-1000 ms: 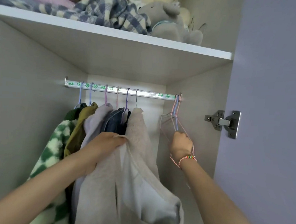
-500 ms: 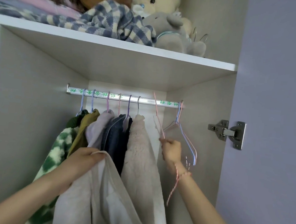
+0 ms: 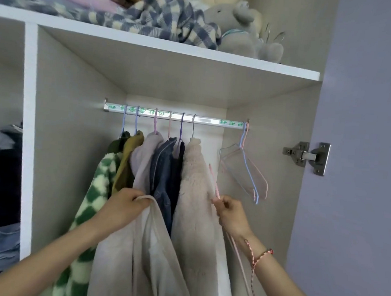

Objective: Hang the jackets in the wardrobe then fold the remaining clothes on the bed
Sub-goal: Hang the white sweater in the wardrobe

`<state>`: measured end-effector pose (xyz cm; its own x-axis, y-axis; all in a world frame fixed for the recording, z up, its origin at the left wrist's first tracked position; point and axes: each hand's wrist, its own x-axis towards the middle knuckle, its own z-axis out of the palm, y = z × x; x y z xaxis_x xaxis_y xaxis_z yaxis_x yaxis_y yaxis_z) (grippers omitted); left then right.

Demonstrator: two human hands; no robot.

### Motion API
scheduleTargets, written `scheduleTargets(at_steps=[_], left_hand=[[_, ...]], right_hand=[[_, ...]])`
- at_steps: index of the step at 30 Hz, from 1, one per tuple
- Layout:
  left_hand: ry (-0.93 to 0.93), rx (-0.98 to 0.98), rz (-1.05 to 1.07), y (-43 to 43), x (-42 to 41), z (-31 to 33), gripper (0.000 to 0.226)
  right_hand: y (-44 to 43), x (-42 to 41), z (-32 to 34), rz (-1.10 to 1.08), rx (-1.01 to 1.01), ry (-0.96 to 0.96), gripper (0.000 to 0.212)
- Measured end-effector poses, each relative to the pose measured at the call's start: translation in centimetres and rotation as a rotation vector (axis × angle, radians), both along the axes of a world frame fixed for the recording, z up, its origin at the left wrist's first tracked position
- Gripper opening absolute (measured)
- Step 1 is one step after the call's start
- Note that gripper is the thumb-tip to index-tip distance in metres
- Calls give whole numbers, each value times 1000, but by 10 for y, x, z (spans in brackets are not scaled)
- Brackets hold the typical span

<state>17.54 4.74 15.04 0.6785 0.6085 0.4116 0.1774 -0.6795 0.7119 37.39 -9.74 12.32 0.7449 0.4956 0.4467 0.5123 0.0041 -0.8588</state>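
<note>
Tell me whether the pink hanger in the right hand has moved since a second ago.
Yes. The pink hanger is off the rail now, lower and left of the spare hangers still hooked at its right end.

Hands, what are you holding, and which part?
Left hand grips the beige jacket by its top edge; right hand pinches a pink hanger partway along its wire.

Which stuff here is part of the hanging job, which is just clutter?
In the job: left hand gripping the beige jacket; right hand pinching the pink hanger; rail; spare hangers.
Lying about: checked blanket, grey plush toy, door hinge, clothes pile in the left compartment.
</note>
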Motion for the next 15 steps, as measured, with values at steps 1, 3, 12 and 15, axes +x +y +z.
scheduleTargets(at_steps=[1, 3, 12, 15], left_hand=[[9, 22, 5, 2, -1, 0, 31], [38, 58, 21, 4, -3, -6, 34], [151, 159, 0, -10, 9, -37, 42], [174, 186, -15, -9, 4, -42, 38]], right_hand=[[-5, -4, -2, -10, -13, -105, 34], [-22, -19, -8, -42, -66, -264, 40], [-116, -93, -2, -109, -240, -596, 33], [-150, -125, -5, -50, -217, -569, 37]])
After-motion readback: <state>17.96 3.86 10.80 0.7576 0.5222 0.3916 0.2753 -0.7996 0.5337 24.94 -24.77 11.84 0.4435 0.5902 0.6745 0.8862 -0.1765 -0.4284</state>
